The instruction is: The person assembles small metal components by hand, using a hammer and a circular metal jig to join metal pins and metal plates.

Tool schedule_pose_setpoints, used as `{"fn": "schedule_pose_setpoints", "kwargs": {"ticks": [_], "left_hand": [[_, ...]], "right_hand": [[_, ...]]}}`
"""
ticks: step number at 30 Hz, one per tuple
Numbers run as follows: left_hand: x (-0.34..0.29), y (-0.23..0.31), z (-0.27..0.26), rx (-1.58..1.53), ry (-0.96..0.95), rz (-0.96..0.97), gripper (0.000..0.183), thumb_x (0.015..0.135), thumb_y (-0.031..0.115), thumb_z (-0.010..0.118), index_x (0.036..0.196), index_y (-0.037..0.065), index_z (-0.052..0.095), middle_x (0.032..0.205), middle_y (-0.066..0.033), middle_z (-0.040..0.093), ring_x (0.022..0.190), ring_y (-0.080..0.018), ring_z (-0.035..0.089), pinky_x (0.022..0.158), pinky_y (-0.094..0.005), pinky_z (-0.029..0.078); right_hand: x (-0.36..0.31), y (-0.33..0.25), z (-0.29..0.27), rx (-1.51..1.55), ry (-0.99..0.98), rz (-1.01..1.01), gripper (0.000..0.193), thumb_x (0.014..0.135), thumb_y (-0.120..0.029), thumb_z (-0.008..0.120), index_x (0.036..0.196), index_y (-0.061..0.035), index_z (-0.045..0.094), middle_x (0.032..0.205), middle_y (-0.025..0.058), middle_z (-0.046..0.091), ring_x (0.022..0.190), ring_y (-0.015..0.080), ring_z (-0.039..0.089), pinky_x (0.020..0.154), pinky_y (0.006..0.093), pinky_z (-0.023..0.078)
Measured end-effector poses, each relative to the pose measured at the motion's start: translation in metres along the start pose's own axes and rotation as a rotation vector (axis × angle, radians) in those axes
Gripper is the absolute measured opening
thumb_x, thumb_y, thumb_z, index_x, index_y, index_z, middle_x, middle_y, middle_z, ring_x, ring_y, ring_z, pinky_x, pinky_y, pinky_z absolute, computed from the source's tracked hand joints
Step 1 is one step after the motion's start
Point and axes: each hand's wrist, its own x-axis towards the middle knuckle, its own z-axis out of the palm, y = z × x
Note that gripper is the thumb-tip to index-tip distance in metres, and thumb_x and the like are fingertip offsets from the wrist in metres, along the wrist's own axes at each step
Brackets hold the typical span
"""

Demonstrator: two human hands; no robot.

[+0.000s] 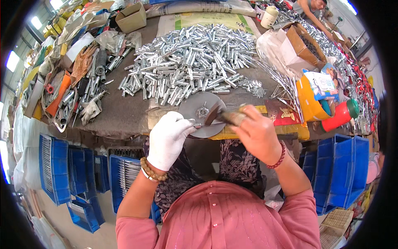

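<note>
My left hand point(168, 139), in a white glove, pinches a small metal part point(197, 125) at the near left of a round grey metal disc point(191, 103). My bare right hand point(260, 135) is wrapped round the handle of a hammer point(213, 115), partly smeared by motion. Its dark head is over the disc, close to my left fingertips; whether it touches the metal part I cannot tell. Just beyond the disc lies a big heap of short shiny metal tubes point(195, 58), with a small pile of finer metal pieces point(253, 87) at its right.
Thin metal rods point(286, 89) and a yellow container point(306, 99) stand right, near a red-and-green bottle point(338, 116). Tools and an orange-handled item point(58, 93) crowd the left. Blue bins point(54, 170) flank my legs. Another person point(309, 10) sits far right.
</note>
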Motion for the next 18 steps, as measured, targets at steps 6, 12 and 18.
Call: {"fn": "schedule_pose_setpoints", "kwargs": {"ticks": [6,12,18], "left_hand": [[0.002,0.003,-0.001,0.014,-0.011,0.008,0.021,0.081,0.003,0.082,0.102,0.007,0.079,0.091,-0.0095,0.066,0.086,-0.029,0.067,0.076,-0.0368,0.054],[0.0,0.002,0.001,-0.023,0.001,0.021,0.022,0.081,0.002,0.082,0.102,0.006,0.079,0.091,-0.0095,0.066,0.087,-0.0289,0.067,0.077,-0.0363,0.054],[0.0,0.002,-0.001,-0.038,-0.006,-0.004,0.016,0.085,0.005,0.081,0.101,0.005,0.08,0.093,-0.0095,0.067,0.089,-0.0274,0.067,0.077,-0.0358,0.054]], "right_hand": [[-0.004,-0.016,0.012,-0.095,0.201,-0.125,0.035,0.08,0.001,0.072,0.113,-0.0083,0.079,0.096,0.0091,0.06,0.075,0.0263,0.067,0.062,0.0382,0.054],[-0.007,-0.014,0.02,-0.127,0.005,-0.041,0.022,0.084,-0.004,0.075,0.106,-0.0085,0.078,0.098,0.0088,0.06,0.081,0.0267,0.067,0.067,0.0386,0.055],[0.004,0.018,0.009,-0.238,-0.074,0.023,0.021,0.082,-0.008,0.081,0.103,-0.0083,0.076,0.1,0.0086,0.062,0.095,0.0294,0.065,0.078,0.0411,0.055]]}}
